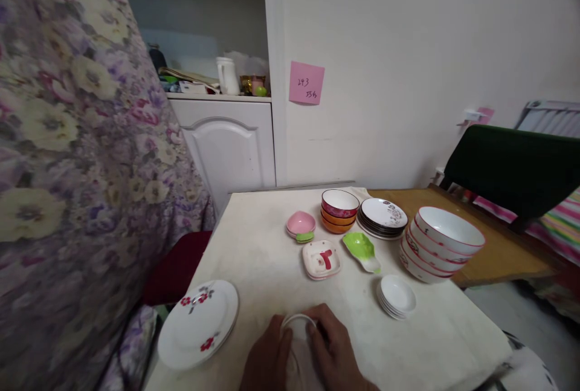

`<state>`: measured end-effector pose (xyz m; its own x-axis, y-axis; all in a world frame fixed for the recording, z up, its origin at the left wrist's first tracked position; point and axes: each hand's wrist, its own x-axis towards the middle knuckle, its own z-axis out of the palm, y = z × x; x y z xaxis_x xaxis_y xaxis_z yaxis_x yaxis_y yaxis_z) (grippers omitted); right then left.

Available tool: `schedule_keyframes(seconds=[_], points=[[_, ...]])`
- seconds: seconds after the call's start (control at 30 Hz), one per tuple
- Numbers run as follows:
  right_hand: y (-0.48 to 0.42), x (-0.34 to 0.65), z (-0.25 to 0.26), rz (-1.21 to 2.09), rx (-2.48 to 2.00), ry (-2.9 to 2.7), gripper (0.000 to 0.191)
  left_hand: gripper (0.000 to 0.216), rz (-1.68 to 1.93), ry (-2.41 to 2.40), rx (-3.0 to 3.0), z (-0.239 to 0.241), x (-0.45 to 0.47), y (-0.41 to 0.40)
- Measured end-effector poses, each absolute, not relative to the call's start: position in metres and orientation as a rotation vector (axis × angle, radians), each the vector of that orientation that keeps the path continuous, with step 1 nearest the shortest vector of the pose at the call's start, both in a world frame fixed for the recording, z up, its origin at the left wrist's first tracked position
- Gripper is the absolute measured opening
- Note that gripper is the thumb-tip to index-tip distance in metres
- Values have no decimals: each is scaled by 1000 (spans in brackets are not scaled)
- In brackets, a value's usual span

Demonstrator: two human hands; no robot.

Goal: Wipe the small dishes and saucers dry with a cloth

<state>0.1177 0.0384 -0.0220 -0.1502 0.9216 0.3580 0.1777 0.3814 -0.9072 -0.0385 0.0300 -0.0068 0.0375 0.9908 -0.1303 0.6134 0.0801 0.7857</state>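
Note:
At the near edge of the table, my left hand (266, 356) and my right hand (336, 350) grip a white dish (299, 336) from both sides. Its curved far rim shows between my fingers; its near part is cut off by the bottom of the view, so its exact shape is unclear. Left of my hands lie stacked white plates (199, 324) with red flowers. Beyond the held dish sits a stack of squarish dishes (321, 259) with a red and white picture. To the right stands a stack of small white dishes (397, 296).
Further back are pink dishes (301, 223), stacked bowls (339, 213), dark-rimmed plates (384, 214) and a green leaf-shaped dish (361, 246). Large red-rimmed bowls (439, 246) rise at the right. A floral curtain (86, 137) hangs left; a wall (385, 64) stands behind the table (254, 222).

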Motion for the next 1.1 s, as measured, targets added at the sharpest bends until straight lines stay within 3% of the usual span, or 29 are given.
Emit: schedule_keyframes(seconds=[0.17, 0.4, 0.9, 1.1], points=[[38, 116, -23, 814, -971, -1742, 21, 26, 584, 1642, 1750, 1, -44, 31], [38, 113, -27, 820, -1065, -1617, 16, 27, 855, 1574, 1516, 5, -39, 32], [39, 115, -28, 773, -982, -1766, 21, 26, 543, 1688, 1818, -3, -45, 31], [41, 114, -27, 1031, -1018, -1515, 16, 29, 806, 1481, 1712, 14, -42, 29]])
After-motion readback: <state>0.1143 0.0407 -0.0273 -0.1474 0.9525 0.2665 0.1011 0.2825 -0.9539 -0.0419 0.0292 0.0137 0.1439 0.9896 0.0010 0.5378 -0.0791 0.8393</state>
